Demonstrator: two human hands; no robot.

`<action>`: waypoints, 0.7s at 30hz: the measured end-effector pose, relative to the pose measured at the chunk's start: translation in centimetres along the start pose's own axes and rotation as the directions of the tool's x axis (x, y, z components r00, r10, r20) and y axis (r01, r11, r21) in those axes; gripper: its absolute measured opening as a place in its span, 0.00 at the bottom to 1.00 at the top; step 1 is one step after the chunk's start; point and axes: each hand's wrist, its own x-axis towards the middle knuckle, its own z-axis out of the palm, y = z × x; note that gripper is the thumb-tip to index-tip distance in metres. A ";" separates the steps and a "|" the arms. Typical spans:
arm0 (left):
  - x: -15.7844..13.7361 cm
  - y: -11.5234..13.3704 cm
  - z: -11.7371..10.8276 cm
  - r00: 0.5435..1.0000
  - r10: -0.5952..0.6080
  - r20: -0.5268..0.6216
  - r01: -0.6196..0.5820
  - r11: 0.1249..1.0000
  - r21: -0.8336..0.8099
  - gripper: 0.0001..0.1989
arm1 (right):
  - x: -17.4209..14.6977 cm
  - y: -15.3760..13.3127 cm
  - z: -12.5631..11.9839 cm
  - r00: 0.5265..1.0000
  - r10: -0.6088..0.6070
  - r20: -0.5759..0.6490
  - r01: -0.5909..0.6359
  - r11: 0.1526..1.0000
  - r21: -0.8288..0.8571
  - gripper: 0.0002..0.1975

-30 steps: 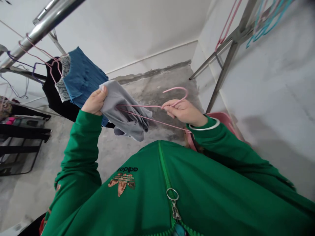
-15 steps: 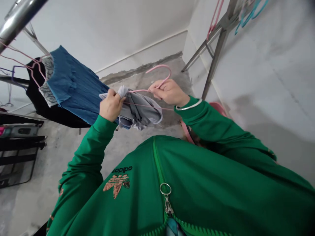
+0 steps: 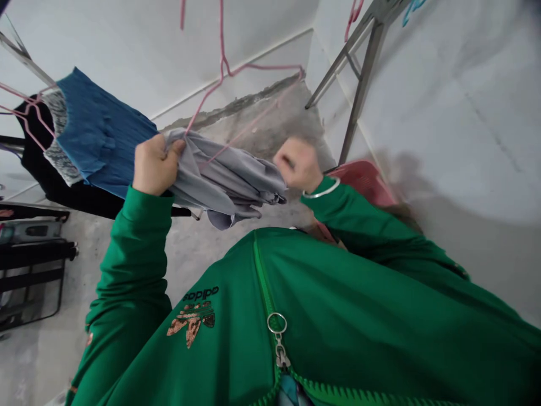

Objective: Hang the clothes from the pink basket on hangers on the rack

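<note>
A light grey garment [image 3: 236,175] hangs bunched from one end of a pink hanger [image 3: 222,62]. My left hand [image 3: 156,163] is closed on the cloth at the hanger's left shoulder, thumb on top. The hanger's other shoulder sticks out bare to the right, and its hook runs up out of the picture. My right hand [image 3: 299,163], smeared by motion, has curled fingers at the far right edge of the garment. Whether it grips the cloth cannot be made out.
On the left hang a blue garment [image 3: 105,129] and a black one [image 3: 38,152] on pink hangers. A metal rack leg [image 3: 359,90] stands against the wall at right. Below it is a pink basket [image 3: 367,183]. A dark-barred rack [image 3: 34,276] stands at lower left.
My right hand has let go of the hanger's hook and moved down to the garment's edge. The hanger has tilted, hook now upward. My left hand, with the grey cloth, has moved left.
</note>
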 end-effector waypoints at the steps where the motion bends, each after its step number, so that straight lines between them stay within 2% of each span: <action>1: -0.2 0.4 -0.6 0.999 0.034 -0.034 -0.031 0.997 0.066 0.08 | -2.0 0.7 1.9 0.976 0.020 0.217 -0.025 0.999 0.019 0.10; 2: -0.5 0.8 -1.3 0.995 0.076 -0.067 -0.066 0.988 0.141 0.09 | -3.8 1.5 3.9 0.910 0.064 0.410 -0.075 0.997 0.010 0.09; 3: -0.9 1.2 -1.9 0.989 0.117 -0.091 -0.097 0.976 0.194 0.10 | -5.3 2.1 6.0 0.845 0.163 0.509 -0.165 0.985 -0.043 0.09; 5: -1.6 2.0 -2.9 0.980 0.168 -0.111 -0.143 0.968 0.208 0.10 | -6.9 3.1 9.8 0.752 0.317 0.578 -0.311 0.944 -0.113 0.11; 7: -2.6 2.6 -3.7 0.972 0.211 -0.106 -0.186 0.960 0.209 0.09 | -6.9 3.8 12.9 0.722 0.382 0.577 -0.386 0.914 -0.122 0.15; 11: -4.7 3.6 -4.9 0.967 0.243 -0.075 -0.226 0.956 0.185 0.09 | -4.8 3.9 17.0 0.723 0.312 0.616 -0.421 0.907 0.034 0.27; 15: -6.5 3.4 -6.5 0.978 0.195 -0.079 -0.174 0.960 0.219 0.11 | -3.2 3.1 19.5 0.738 0.178 0.651 -0.419 0.877 0.235 0.23; 18: -7.7 2.0 -8.4 0.987 0.128 -0.101 -0.089 0.942 0.322 0.12 | -2.2 3.6 19.8 0.779 0.131 0.613 -0.403 0.854 0.330 0.19; 21: -9.3 -0.4 -10.6 0.991 -0.016 -0.133 0.069 0.913 0.401 0.14 | -0.4 5.6 18.5 0.849 0.154 0.505 -0.388 0.830 0.400 0.16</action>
